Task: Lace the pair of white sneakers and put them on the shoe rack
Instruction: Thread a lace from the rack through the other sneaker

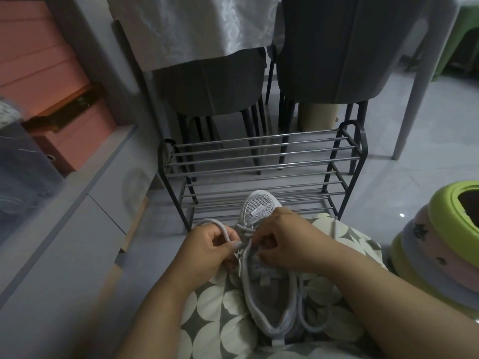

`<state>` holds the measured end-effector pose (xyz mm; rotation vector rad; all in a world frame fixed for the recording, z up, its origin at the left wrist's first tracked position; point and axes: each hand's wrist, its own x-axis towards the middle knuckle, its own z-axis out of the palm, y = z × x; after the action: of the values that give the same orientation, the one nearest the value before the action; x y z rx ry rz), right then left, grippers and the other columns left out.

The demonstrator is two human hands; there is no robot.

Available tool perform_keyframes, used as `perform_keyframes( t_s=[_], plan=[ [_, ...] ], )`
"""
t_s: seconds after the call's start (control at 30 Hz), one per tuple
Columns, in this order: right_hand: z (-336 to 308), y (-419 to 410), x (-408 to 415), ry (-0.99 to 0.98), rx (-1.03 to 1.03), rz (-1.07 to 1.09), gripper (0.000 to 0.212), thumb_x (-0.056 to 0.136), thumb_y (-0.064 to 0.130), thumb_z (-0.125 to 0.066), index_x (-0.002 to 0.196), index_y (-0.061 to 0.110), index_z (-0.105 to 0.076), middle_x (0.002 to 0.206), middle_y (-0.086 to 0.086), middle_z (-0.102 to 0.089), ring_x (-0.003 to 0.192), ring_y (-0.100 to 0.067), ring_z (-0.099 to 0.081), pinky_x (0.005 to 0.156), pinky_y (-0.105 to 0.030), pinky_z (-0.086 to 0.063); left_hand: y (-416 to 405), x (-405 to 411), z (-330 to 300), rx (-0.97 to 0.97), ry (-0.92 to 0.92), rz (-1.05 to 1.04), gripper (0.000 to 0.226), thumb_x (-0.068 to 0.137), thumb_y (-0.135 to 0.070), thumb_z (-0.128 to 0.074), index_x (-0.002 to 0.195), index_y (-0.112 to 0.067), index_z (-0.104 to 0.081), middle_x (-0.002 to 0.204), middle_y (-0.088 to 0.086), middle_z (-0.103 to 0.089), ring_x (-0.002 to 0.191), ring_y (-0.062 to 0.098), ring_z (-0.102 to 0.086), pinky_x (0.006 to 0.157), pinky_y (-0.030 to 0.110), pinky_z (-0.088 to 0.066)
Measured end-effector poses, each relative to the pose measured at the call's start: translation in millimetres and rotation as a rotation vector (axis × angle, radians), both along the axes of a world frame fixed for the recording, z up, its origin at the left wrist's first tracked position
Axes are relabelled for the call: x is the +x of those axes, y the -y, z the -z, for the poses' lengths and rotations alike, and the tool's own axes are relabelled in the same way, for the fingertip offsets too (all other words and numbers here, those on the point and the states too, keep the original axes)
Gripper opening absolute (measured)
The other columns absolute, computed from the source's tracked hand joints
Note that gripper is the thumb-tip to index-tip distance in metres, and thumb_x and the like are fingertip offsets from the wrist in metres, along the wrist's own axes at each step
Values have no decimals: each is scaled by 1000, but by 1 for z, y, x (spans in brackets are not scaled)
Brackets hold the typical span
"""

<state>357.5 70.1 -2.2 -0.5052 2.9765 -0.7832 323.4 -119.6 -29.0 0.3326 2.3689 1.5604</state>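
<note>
One white sneaker (269,301) lies on my lap, toe pointing away toward the shoe rack (259,161). My left hand (207,252) grips a loop of the grey-white lace (220,225) at the shoe's left side. On the right, my right hand (282,242) pinches the lace over the eyelets near the tongue. Another stretch of lace (311,325) curls beside the heel. The second sneaker is not in view. The rack's metal bars hold nothing.
Two dark chairs (215,84) and a table with a white cloth (197,27) stand behind the rack. A grey cabinet (64,216) with pink boxes (39,68) runs along the left. Stacked plastic stools (445,242) sit at the right.
</note>
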Motion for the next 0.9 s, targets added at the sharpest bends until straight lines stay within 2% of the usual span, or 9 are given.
perform_keyframes(
  t_s=[0.13, 0.27, 0.47, 0.63, 0.7, 0.8, 0.9],
  plan=[
    [1, 1, -1, 0, 0, 18, 18, 73, 33, -66, 90, 29, -71, 75, 14, -57, 84, -4, -38, 75, -28, -46, -2, 1, 0, -56, -37, -16, 10, 82, -4, -71, 74, -8, -68, 63, -1, -68, 60, 14, -67, 64, 31, -57],
    [0, 7, 0, -10, -7, 43, 16, 74, 34, -69, 88, 29, -66, 80, 12, -57, 88, -9, -43, 76, -29, -45, -3, 1, 0, -5, 0, -47, 13, 82, -3, -71, 73, -12, -68, 64, 3, -69, 62, 19, -67, 67, 38, -59],
    [-1, 15, 3, -28, -47, 105, 25, 77, 34, -71, 100, 27, -67, 72, 20, -41, 82, -3, -38, 64, -18, -32, -6, 2, 0, 44, 9, -144, 16, 85, -1, -67, 74, -12, -67, 62, 1, -69, 59, 12, -66, 59, 26, -54],
    [3, 18, 3, -27, -71, 152, 27, 74, 36, -74, 98, 25, -69, 69, 20, -39, 84, -6, -43, 69, -20, -34, -7, 3, -1, 103, 65, -153, 10, 86, 0, -65, 77, -5, -67, 63, 10, -67, 57, 20, -61, 55, 27, -53],
    [4, 17, 3, -28, -80, 172, 26, 72, 36, -75, 95, 25, -69, 68, 21, -39, 81, -4, -41, 66, -19, -30, -8, 4, -1, 81, 67, -133, 9, 86, -3, -67, 78, -5, -67, 61, 11, -64, 54, 20, -57, 52, 27, -49],
    [5, 16, 4, -26, -72, 181, 25, 72, 37, -75, 93, 25, -69, 69, 20, -41, 80, -2, -39, 62, -18, -29, -10, 4, -2, 53, 82, -110, 10, 85, -6, -69, 75, -8, -67, 54, 4, -61, 45, 11, -52, 47, 23, -44],
    [4, 15, 3, -13, -48, 176, 20, 75, 36, -73, 91, 25, -71, 76, 13, -54, 77, -3, -40, 52, -7, -26, -11, 3, -1, 40, 81, -100, 11, 86, -10, -70, 75, -10, -69, 51, -1, -60, 43, 8, -50, 46, 23, -42]
  ],
)
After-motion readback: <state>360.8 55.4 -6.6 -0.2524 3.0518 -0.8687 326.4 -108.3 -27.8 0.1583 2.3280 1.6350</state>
